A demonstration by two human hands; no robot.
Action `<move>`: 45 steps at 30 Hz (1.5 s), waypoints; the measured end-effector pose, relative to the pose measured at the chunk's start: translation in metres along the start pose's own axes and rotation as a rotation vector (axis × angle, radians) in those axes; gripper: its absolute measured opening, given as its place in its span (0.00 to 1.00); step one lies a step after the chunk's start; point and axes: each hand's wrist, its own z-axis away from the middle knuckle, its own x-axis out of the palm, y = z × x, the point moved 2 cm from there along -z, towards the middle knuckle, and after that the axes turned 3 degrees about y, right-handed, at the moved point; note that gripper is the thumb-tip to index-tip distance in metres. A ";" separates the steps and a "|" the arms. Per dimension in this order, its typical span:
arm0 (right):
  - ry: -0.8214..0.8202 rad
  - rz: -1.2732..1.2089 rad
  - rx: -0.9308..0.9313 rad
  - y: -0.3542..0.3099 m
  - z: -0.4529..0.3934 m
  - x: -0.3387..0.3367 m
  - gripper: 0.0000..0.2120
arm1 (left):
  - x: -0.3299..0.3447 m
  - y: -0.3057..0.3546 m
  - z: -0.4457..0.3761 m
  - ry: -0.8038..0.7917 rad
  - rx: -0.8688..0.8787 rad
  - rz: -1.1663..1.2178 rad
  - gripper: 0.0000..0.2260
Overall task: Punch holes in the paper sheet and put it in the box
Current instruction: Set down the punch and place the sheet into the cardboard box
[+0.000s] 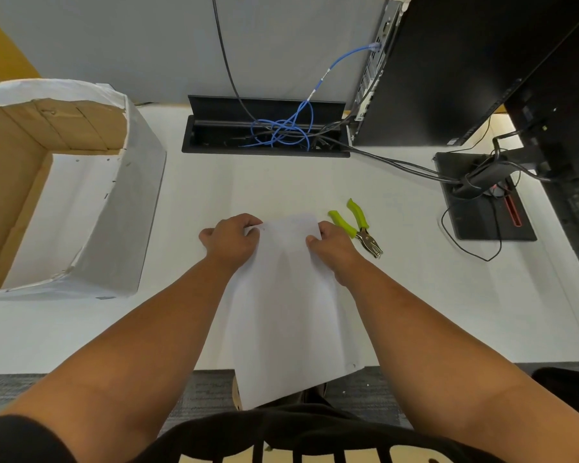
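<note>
A white paper sheet [286, 305] is held above the desk, its near end hanging past the desk's front edge. My left hand [229, 240] pinches its far left corner and my right hand [331, 245] pinches its far right corner. A small hole shows near each far corner and near the near right corner. The hole punch [360, 227], with green handles and a metal head, lies on the desk just right of my right hand, untouched. The box [131, 195], cardboard wrapped in white paper, stands open at the left with white sheets lying on its bottom.
A black cable tray [214, 128] with blue and black cables is sunk into the desk at the back. A black computer case [448, 68] and a monitor stand [482, 222] with trailing cables occupy the right side.
</note>
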 end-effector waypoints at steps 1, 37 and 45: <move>0.014 -0.015 -0.004 -0.001 0.001 -0.001 0.02 | 0.000 0.000 -0.001 0.015 0.007 -0.014 0.10; 0.219 -0.474 -0.398 -0.143 0.052 -0.034 0.12 | -0.105 0.046 0.015 0.439 -0.046 0.738 0.08; 0.187 -0.550 -0.457 -0.155 0.067 -0.037 0.16 | -0.122 0.061 0.028 0.469 0.054 0.818 0.09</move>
